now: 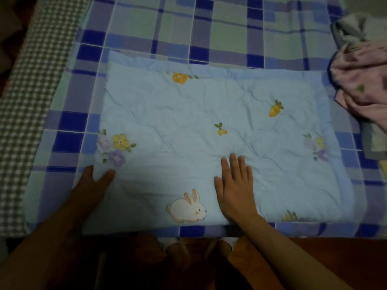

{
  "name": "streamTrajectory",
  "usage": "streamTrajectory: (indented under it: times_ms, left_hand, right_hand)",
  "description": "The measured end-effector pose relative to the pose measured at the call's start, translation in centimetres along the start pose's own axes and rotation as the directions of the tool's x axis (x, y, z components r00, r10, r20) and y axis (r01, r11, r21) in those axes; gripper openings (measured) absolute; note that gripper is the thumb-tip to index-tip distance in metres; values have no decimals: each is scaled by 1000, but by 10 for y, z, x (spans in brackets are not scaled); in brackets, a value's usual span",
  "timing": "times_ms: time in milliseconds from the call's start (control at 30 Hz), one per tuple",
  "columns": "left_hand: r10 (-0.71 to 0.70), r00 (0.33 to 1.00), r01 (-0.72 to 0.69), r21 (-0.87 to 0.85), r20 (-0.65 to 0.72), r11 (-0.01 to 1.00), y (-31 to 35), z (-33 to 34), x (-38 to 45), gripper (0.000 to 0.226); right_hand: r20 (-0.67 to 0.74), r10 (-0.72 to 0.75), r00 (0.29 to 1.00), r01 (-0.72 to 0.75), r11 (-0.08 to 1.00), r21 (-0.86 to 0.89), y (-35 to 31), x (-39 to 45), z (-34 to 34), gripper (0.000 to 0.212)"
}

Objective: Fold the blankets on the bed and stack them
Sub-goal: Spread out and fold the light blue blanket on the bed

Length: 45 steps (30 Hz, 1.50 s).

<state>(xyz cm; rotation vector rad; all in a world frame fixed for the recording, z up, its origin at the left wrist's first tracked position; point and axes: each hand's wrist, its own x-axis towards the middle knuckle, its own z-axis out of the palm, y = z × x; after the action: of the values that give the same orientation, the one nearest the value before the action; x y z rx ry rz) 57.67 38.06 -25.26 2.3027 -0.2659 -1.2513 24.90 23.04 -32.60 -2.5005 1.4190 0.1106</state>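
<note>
Both my forearms reach over the near edge of the bed [146, 28]. My right hand [235, 191] lies flat, fingers straight, pressing the folded light blue blanket [209, 114] near its rabbit print. My left hand [95, 185] pinches that blanket's near-left corner. At the far right, a pink blanket [360, 80] lies crumpled over grey cloth [354, 28].

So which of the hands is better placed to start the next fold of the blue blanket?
Probably the left hand: it grips the blue blanket at its left edge, ready to lift. The right hand lies flat mid-blanket, holding it down.
</note>
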Motion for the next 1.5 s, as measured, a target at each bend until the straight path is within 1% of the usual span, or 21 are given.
streamTrajectory:
  times_ms: [67, 133, 200, 267, 300, 400, 467, 500, 567, 700, 767, 833, 867, 900, 1000, 1033, 1167, 1300, 1333, 1433, 1500]
  left_hand:
    - [-89, 995, 92, -89, 37, 992, 19, -5, -13, 55]
    - [-174, 973, 205, -222, 148, 953, 45, -14, -36, 45]
    - [-143, 954, 220, -295, 263, 930, 77, -20, -67, 47]
    - [8, 953, 95, -322, 303, 942, 113, -14, -90, 61]
    - [100, 954, 3, -343, 283, 939, 133, -3, -98, 62]
    - [360, 915, -278, -363, 180, 889, 187, 73, -114, 75]
    - [521, 823, -444, -315, 226, 839, 211, 152, -125, 93]
    - [555, 786, -489, -277, 271, 827, 220, 197, -133, 101]
    - [507, 792, -480, -167, 341, 861, 230, 284, -148, 111]
    - [344, 800, -458, 131, 492, 879, 237, 397, -164, 99]
    - [505, 715, -617, 96, 484, 781, 233, 406, -165, 77]
    - [796, 582, -808, 227, 166, 544, 212, 395, -155, 52]
    - [877, 479, -823, 361, 25, 439, 199, 384, -146, 47]
    - [883, 468, -769, 479, -27, 423, 189, 369, -136, 48]
    - [734, 679, -557, 666, 20, 497, 174, 345, -107, 60]
    - [704, 706, -541, 700, 78, 466, 175, 349, -102, 62]
    - [724, 654, -589, 749, 221, 303, 185, 385, -101, 67]
    - [713, 673, -530, 802, 199, 277, 172, 403, -99, 68]
    - [695, 689, -522, 806, 205, 279, 169, 404, -97, 69]
    - [644, 739, -485, 821, 199, 303, 170, 407, -86, 70]
    - [639, 746, -467, 831, 188, 301, 170, 410, -85, 71]
  right_hand:
    - [7, -46, 999, 46, 998, -39, 0, 3, -6, 60]
    - [156, -52, 986, 64, 995, -73, 4, 4, -11, 64]
    - [352, -31, 936, 40, 999, -19, 9, 20, -15, 69]
    - [544, -24, 839, -105, 973, 205, 8, 44, -47, 81]
    - [607, -40, 794, -250, 888, 385, 8, 56, -78, 83]
    - [683, -96, 724, -636, 291, 715, 33, 83, -173, 48]
    - [604, -148, 783, -608, 21, 793, 72, 98, -227, 55]
    - [565, -168, 807, -578, -35, 815, 93, 108, -244, 63]
    - [522, -130, 843, -522, 40, 852, 133, 124, -261, 69]
    - [347, 302, 888, -459, 525, 717, 203, 138, -207, 54]
    - [208, 401, 892, -442, 680, 585, 227, 135, -180, 32]
    - [60, 395, 917, -351, 725, 592, 238, 129, -175, 18]
    - [-12, 387, 922, -291, 715, 636, 238, 127, -180, 15]
    - [-61, 388, 920, -251, 699, 669, 240, 125, -183, 13]
    - [-44, 406, 913, -286, 712, 641, 251, 132, -175, 21]
    - [2, 430, 903, -343, 716, 609, 258, 137, -167, 25]
    - [5, 505, 863, -436, 740, 511, 283, 143, -139, 34]
    - [132, 486, 864, -494, 769, 404, 287, 142, -136, 48]
    - [86, 477, 875, -474, 806, 354, 282, 141, -142, 53]
    - [-357, 144, 923, -64, 972, 226, 244, 148, -171, 60]
    - [-315, -162, 935, 170, 985, -2, 238, 174, -166, 63]
